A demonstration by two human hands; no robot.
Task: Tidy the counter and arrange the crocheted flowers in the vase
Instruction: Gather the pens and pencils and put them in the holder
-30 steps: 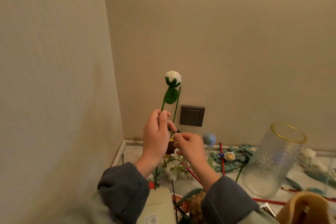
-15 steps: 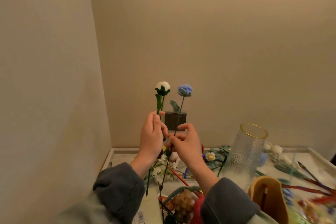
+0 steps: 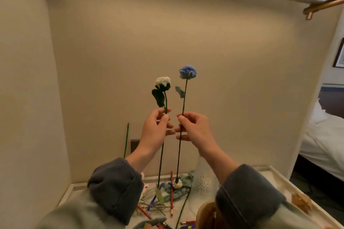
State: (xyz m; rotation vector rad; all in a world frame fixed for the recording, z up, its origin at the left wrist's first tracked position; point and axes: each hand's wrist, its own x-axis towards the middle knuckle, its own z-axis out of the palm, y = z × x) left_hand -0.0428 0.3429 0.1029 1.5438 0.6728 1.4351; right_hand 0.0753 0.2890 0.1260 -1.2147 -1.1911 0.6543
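My left hand (image 3: 155, 129) pinches the green stem of a white crocheted flower (image 3: 162, 81) and holds it upright at chest height. Beside it, my right hand (image 3: 193, 128) pinches the dark stem of a blue crocheted flower (image 3: 188, 72), also upright. The two stems hang apart, their ends above the counter. The textured glass vase (image 3: 203, 179) stands on the counter behind my right forearm, mostly hidden. More crocheted flowers (image 3: 177, 184) and green stems lie on the counter below.
Red and blue pencils (image 3: 171, 191) lie scattered on the white counter (image 3: 275, 174). A loose green stem (image 3: 126, 139) leans against the back wall near a dark wall socket (image 3: 134, 145). A tan object (image 3: 206, 215) sits at the front. A bed (image 3: 327, 135) is at right.
Both hands rose and moved apart; the blue flower, first low by my right hand, now stands upright beside the white one. The camera tilted upward.
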